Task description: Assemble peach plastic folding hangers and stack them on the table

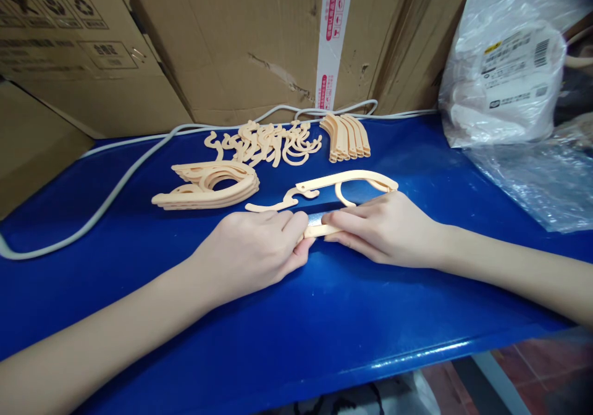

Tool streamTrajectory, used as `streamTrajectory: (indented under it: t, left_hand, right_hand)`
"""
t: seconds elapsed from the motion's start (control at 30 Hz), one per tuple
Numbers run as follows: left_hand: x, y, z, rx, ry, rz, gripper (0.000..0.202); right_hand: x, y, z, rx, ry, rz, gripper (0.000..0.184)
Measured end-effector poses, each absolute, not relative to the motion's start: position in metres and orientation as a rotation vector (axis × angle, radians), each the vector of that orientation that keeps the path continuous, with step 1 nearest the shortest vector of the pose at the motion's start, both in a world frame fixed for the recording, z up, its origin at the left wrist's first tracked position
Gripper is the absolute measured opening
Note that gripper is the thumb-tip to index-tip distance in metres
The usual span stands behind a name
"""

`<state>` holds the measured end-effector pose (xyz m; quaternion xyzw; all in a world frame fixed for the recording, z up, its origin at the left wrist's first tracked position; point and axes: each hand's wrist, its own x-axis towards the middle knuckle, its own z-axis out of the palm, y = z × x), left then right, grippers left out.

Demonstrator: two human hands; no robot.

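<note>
Pinching short peach plastic strip (319, 231), grip of left hand (259, 248) & right hand (389, 226) at either end, prob. to steady it. Just above, handy: curved peach plastic hanger arm (345, 179).

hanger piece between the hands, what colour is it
Pale peach; the hanger piece shows best in the head view, against the blue table.

1 hanger frame (345, 180), pinched by 2 hands: left hand (257, 248) and right hand (384, 226).
- **Left of frame:** 1 stack of frames (208, 189), approx 4-5, edges blur.
- **Behind frame:**
  - hook pile (264, 143), a dozen-plus, can't count exact
  - curved strips (346, 136), approx 6
  - 1 white cable (130, 168)
  - min 3 cardboard boxes (241, 38)
- **Right of frame:** 2 plastic bags (504, 81).
</note>
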<state>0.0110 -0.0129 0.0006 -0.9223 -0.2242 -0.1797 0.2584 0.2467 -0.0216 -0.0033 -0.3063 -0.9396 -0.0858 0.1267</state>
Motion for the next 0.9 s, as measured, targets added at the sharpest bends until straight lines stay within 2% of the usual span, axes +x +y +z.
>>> streamTrajectory:
  t: [0.17,0.5,0.9]
  left_hand:
    - [0.011,-0.012,0.0,-2.539,-0.617,-0.498,0.033]
    - [0.007,-0.007,-0.001,-2.592,-0.696,-0.543,0.038]
    - [0.004,-0.008,0.0,-2.722,-0.637,-0.494,0.037]
  right_hand:
    - [0.246,-0.02,-0.003,-0.86,-2.747,-0.244,0.043]
    - [0.255,-0.014,0.005,-0.825,-2.627,-0.269,0.032]
    - [0.263,-0.004,0.007,-0.817,-2.623,-0.304,0.035]
